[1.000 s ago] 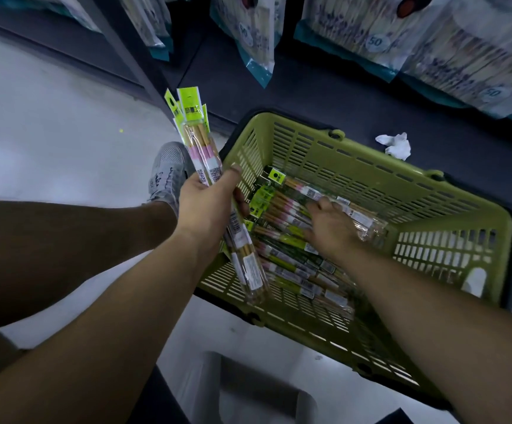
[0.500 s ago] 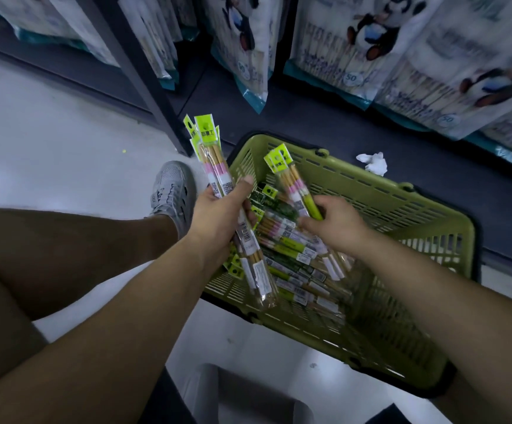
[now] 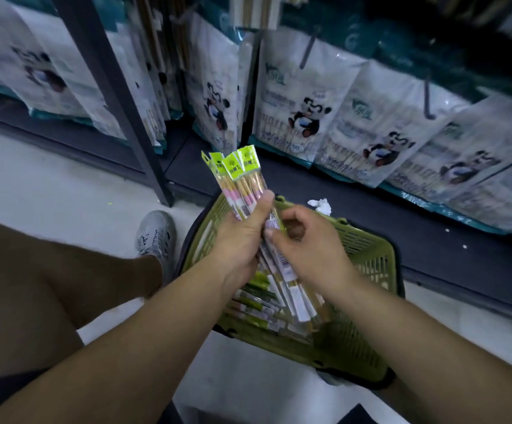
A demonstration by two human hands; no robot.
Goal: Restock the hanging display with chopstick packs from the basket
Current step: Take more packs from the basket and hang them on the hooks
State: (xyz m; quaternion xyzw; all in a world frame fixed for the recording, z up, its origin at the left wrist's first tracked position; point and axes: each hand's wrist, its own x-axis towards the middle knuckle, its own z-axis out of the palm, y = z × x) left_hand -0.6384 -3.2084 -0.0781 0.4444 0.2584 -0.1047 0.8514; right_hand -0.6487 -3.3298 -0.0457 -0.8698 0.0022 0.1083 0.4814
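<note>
Left hand around green-tagged chopstick packs

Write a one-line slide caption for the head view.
Left hand grips a fan of chopstick packs above the green basket; right hand pinches them lower down, panda-print bags hanging behind.

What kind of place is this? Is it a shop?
Most likely a shop aisle. Identical panda-printed bags hang in rows on a display rack, and a green shopping basket holds chopstick packs for restocking.
</note>
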